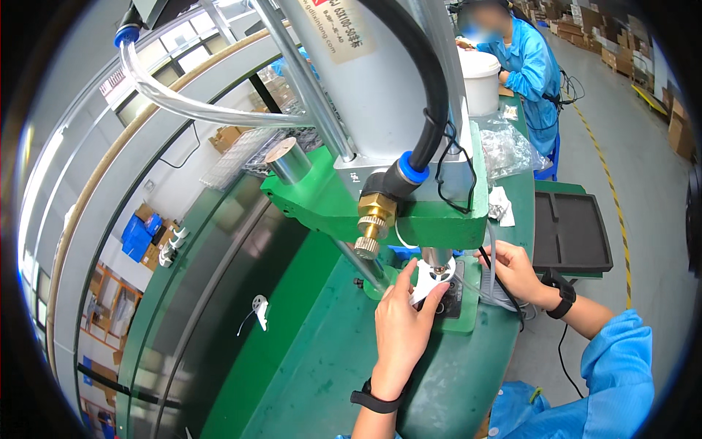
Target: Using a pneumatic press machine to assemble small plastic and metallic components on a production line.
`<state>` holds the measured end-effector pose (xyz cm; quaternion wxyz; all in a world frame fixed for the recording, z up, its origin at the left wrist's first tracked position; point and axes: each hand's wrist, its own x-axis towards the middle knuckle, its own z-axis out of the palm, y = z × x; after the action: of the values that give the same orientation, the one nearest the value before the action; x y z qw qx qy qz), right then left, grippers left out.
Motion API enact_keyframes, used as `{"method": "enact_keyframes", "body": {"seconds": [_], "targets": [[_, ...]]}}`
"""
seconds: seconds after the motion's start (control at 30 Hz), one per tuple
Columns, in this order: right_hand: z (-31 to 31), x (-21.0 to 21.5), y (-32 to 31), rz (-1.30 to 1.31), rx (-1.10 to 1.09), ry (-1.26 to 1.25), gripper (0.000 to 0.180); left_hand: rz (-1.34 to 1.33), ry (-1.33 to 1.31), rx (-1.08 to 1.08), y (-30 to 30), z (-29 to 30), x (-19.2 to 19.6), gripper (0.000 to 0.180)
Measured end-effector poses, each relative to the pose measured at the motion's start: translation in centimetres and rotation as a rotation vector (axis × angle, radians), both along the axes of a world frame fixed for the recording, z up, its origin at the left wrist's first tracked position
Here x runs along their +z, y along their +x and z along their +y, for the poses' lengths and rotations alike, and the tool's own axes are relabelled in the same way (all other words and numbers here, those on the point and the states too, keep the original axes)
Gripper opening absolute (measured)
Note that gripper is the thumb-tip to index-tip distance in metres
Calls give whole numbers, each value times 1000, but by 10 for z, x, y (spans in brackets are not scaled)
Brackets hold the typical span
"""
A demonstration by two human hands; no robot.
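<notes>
My left hand [402, 325] is closed on a white plastic part [424, 282], thumb on one side and fingers on the other. The part's round, spoked end lies beneath the metal ram [437, 257] of a pneumatic press [387, 110], over a dark plate [453, 301] on the green base. To the right of the ram, my right hand [515, 272] has its fingers bent together beside a black cable and a clear tube [491, 241]. What its fingertips hold, if anything, I cannot make out.
A similar white part [261, 311] with a thin wire lies on the green belt [285, 293] at left. A brass valve [373, 219] juts from the press. At right sits a black tray [570, 233]. Behind are a white bucket [480, 84], plastic bags [508, 150] and a co-worker in blue [530, 62].
</notes>
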<state>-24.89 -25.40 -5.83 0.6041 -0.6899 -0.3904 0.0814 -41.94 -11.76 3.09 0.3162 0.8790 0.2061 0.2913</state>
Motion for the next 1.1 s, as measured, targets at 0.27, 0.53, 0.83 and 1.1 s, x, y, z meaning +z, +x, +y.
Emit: {"method": "enact_keyframes", "body": {"seconds": [0.27, 0.53, 0.83, 1.1], "targets": [[-4, 41, 9, 302, 134, 114, 13, 39, -136, 22, -4, -4, 4, 33], [12, 65, 22, -72, 302, 56, 12, -10, -116, 20, -3, -4, 8, 25], [41, 91, 7, -94, 584, -23, 37, -73, -127, 14, -4, -3, 6, 30], [49, 108, 7, -130, 710, -129, 19, -49, -129, 13, -4, 0, 6, 32]]}}
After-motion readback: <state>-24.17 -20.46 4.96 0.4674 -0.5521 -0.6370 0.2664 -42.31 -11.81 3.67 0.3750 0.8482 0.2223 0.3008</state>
